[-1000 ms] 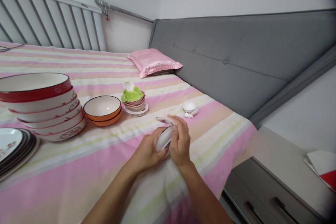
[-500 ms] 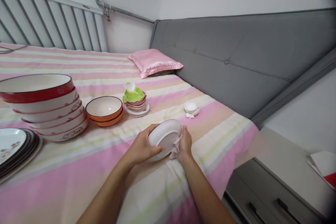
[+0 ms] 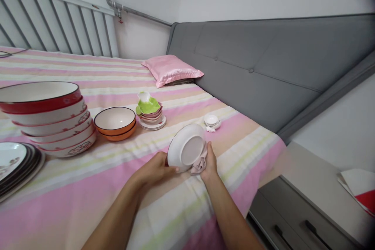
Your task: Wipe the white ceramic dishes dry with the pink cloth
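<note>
A white bowl point(image 3: 182, 145) is held up on its side between my hands, its round base turned toward me. My left hand point(image 3: 156, 168) grips the lower left rim, thumb on the outer side and fingers behind. My right hand point(image 3: 209, 163) is closed on a pale pinkish cloth point(image 3: 200, 163) pressed against the bowl's lower right edge. Just beyond the bowl lies a small stack of little white dishes point(image 3: 211, 120). Farther left are a pile of small dishes topped by a green leaf-shaped dish point(image 3: 149, 105) and two orange bowls point(image 3: 115, 125).
A tall stack of red-and-white bowls point(image 3: 58, 131) and dark-rimmed plates point(image 3: 17, 166) stand at the left on the striped bedspread point(image 3: 96, 199). A pink pillow point(image 3: 172, 69) lies by the grey headboard point(image 3: 246, 50). A grey nightstand point(image 3: 299, 211) is at the lower right.
The bowl has been turned and raised more upright, showing more of its base. My left hand has shifted down along the rim, and more of the cloth now shows.
</note>
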Demonstrator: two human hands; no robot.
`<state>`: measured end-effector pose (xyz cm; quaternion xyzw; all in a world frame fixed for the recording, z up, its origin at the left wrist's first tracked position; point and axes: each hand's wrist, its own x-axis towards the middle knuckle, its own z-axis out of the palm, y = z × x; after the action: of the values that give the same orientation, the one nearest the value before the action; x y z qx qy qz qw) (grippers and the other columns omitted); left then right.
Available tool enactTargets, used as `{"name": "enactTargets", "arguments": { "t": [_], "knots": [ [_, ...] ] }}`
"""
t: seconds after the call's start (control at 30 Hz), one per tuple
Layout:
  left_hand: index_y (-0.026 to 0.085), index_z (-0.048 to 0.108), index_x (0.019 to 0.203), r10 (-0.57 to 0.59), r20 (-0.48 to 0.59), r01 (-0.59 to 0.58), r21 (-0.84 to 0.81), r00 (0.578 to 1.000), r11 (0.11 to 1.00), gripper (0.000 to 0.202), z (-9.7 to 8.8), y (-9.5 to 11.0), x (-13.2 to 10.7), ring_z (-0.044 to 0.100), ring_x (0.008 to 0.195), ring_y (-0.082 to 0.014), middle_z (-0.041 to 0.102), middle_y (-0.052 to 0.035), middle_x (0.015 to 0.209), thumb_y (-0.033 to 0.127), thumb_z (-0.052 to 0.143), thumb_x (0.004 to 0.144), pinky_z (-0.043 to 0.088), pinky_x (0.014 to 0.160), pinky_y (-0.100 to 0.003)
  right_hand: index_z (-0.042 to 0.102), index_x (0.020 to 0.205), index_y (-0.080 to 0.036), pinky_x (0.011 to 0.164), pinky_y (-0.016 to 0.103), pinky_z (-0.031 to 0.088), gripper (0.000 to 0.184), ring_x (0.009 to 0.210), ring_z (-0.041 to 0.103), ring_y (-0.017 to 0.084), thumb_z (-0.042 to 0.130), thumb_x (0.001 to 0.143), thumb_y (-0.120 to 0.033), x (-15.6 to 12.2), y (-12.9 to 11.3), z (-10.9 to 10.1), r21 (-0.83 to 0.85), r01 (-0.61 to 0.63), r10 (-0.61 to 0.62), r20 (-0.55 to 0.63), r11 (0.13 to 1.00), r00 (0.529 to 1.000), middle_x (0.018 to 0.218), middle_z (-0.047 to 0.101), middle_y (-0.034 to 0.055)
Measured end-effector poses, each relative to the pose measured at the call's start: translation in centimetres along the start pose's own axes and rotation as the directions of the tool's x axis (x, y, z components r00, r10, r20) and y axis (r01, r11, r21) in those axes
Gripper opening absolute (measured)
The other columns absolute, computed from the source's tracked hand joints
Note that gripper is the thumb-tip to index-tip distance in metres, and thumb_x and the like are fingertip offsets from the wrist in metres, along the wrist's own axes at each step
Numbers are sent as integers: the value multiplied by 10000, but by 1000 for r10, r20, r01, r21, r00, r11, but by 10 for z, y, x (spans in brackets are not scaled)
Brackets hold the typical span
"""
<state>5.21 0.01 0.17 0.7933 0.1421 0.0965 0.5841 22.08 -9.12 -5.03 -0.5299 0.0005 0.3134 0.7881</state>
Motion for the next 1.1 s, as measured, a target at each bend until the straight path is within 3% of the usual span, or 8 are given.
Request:
{"name": "enactTargets", "arguments": {
  "t": [0.1, 0.27, 0.4, 0.53, 0.67, 0.8, 0.93, 1.1],
  "knots": [
    [108, 678, 988, 24, 70, -19, -65, 997, 998, 322, -5, 9, -1, 624, 816, -212, 703, -72, 901, 324, 637, 753, 490, 726, -289, 583, 941, -186, 669, 284, 531, 382, 809, 663, 177, 561, 749, -515, -2, 2, 1, -3, 66, -65, 70, 998, 995, 855, 691, 12],
    [135, 570, 1171, 161, -157, -177, -96, 974, 980, 425, -19, 19, -6, 584, 945, -214, 641, -96, 1078, 322, 620, 792, 479, 789, -301, 590, 939, -193, 732, 261, 509, 344, 859, 640, 161, 552, 761, -485, -7, 1, 5, -52, 174, -168, 98, 983, 981, 885, 683, -4],
    [159, 549, 1222, 150, -200, -172, -96, 968, 980, 446, -25, 25, -10, 596, 917, -199, 633, -96, 1130, 334, 602, 814, 479, 768, -280, 611, 983, -182, 756, 283, 503, 400, 888, 637, 184, 553, 759, -508, -11, 0, 8, -119, 217, -203, 117, 969, 972, 945, 692, 28],
    [153, 548, 1244, 114, -256, -147, -115, 960, 982, 473, -19, 30, -8, 613, 938, -219, 650, -101, 1135, 385, 569, 832, 486, 736, -262, 586, 1137, -176, 876, 322, 464, 512, 1082, 578, 222, 544, 767, -527, -13, 2, 9, -187, 267, -254, 92, 945, 963, 1156, 641, 80],
    [130, 561, 1234, 138, -386, -168, -46, 912, 985, 488, -5, 34, -3, 585, 1043, -242, 632, -105, 1187, 422, 534, 845, 469, 836, -278, 532, 1255, -196, 993, 320, 384, 520, 1210, 494, 203, 473, 832, -492, -19, 0, 13, -232, 358, -346, 91, 905, 934, 1312, 546, 73],
    [132, 567, 1230, 159, -452, -171, 13, 878, 985, 487, 4, 34, 0, 559, 1105, -247, 605, -101, 1239, 442, 493, 861, 438, 915, -303, 495, 1311, -201, 1053, 345, 332, 480, 1270, 440, 194, 389, 898, -422, -33, -7, 20, -278, 548, -504, 217, 789, 836, 1366, 498, 71],
    [154, 551, 1248, 161, -445, -167, 26, 881, 986, 483, 8, 31, 3, 537, 1143, -236, 589, -82, 1266, 446, 464, 873, 420, 948, -307, 452, 1344, -201, 1103, 394, 285, 451, 1332, 362, 186, 340, 937, -363, -52, -13, 28, -333, 684, -603, 323, 650, 730, 1414, 440, 66],
    [150, 581, 1143, 225, -449, -210, 85, 864, 974, 414, 8, 28, 5, 550, 1089, -214, 629, -72, 1163, 439, 429, 889, 401, 952, -293, 418, 1366, -228, 1127, 449, 263, 424, 1371, 294, 196, 321, 954, -252, -79, -9, 36, -327, 878, -643, 598, 349, 479, 1442, 401, 44]
  ]
}}
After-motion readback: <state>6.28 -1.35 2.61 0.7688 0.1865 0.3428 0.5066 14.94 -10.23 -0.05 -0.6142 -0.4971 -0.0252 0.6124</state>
